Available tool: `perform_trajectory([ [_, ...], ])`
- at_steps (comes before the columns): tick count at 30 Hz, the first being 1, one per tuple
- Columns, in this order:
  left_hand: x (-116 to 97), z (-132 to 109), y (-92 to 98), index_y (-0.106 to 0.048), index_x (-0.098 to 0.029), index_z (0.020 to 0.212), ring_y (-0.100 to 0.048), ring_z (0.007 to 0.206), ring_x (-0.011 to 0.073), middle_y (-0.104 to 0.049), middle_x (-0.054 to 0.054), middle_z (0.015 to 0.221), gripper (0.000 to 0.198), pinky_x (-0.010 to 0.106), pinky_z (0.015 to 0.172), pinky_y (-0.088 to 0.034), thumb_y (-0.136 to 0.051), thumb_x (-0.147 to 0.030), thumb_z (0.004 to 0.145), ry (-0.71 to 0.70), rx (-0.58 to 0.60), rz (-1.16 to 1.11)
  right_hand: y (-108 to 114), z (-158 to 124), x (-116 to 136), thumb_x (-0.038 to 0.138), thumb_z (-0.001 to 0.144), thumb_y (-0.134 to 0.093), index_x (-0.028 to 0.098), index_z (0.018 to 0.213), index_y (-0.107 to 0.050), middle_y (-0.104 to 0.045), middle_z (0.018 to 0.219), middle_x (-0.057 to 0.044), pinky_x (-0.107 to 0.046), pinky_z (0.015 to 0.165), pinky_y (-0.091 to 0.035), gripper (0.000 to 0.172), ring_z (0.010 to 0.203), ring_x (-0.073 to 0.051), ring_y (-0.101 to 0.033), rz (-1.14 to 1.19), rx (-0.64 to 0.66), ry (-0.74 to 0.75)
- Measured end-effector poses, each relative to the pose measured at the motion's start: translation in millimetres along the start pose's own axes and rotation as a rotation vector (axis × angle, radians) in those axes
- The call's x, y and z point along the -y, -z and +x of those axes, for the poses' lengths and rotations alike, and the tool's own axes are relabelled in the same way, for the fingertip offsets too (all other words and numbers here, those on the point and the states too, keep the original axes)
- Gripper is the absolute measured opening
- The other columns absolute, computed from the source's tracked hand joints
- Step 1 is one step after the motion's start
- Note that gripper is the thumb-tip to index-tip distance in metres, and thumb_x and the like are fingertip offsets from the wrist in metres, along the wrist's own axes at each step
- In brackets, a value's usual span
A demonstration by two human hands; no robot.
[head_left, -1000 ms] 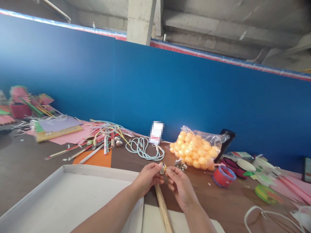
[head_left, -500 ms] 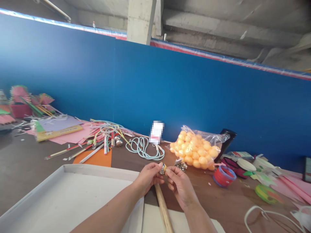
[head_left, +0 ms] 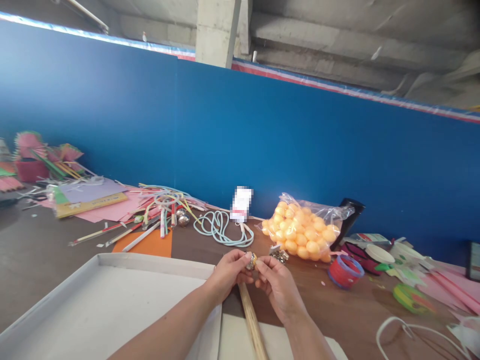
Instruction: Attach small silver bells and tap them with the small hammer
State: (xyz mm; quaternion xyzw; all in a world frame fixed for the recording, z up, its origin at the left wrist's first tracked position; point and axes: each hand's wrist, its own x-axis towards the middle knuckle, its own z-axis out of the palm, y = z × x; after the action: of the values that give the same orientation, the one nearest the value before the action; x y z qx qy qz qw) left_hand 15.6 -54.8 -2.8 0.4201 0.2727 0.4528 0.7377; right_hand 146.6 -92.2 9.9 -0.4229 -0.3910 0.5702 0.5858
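1. Head view: the left hand (head_left: 225, 272) is closed in a fingertip grip on a small silver-and-yellow piece (head_left: 252, 260), its thumb against the silver side.
2. In the same view, the right hand (head_left: 277, 285) pinches at the yellow side of that piece; its exact shape is too small to make out, but it looks roundish.
3. The piece is between the two hands, above the tabletop (head_left: 311, 300).
4. A pale wooden rod (head_left: 252, 320), perhaps a bundle of sticks, runs from below the hands toward the near edge, across a cream sheet (head_left: 233, 335).
5. A shallow white tray (head_left: 112, 300) lies to the left, partly behind the left forearm.
6. Just beyond the right hand is a small heap of metal bits (head_left: 279, 257), near a clear bag of orange balls (head_left: 300, 232).
7. A light-blue cord (head_left: 225, 235) lies looped beyond the left hand.
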Motion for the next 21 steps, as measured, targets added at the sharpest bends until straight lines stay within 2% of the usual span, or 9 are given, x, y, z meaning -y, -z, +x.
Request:
perform_trajectory([
  [6, 5.6, 2.9, 2.8, -0.057, -0.011, 0.076, -0.054, 0.057, 0.0087, -0.055, 0.002, 0.065, 0.031, 0.025, 0.057, -0.05, -0.063, -0.041, 0.071, 0.011, 0.007, -0.049, 1.0, -0.6, -0.2, 0.029, 0.072, -0.068, 0.015, 0.075, -0.06, -0.057, 0.066, 0.002, -0.018, 0.051, -0.046, 0.017, 0.052, -0.005, -0.05, 0.002, 0.018, -0.015],
  [21, 3.1, 2.3, 2.3, -0.058, -0.01, 0.076, -0.053, 0.055, 0.0071, -0.055, 0.002, 0.067, 0.031, 0.021, 0.054, -0.05, -0.062, -0.041, 0.072, 0.06, 0.02, -0.089, 3.2, -1.0, 1.0, 0.027, 0.074, -0.066, 0.014, 0.077, -0.062, -0.057, 0.07, 0.001, -0.017, 0.051, -0.046, 0.014, 0.056, -0.006, -0.05, -0.007, 0.059, -0.01],
])
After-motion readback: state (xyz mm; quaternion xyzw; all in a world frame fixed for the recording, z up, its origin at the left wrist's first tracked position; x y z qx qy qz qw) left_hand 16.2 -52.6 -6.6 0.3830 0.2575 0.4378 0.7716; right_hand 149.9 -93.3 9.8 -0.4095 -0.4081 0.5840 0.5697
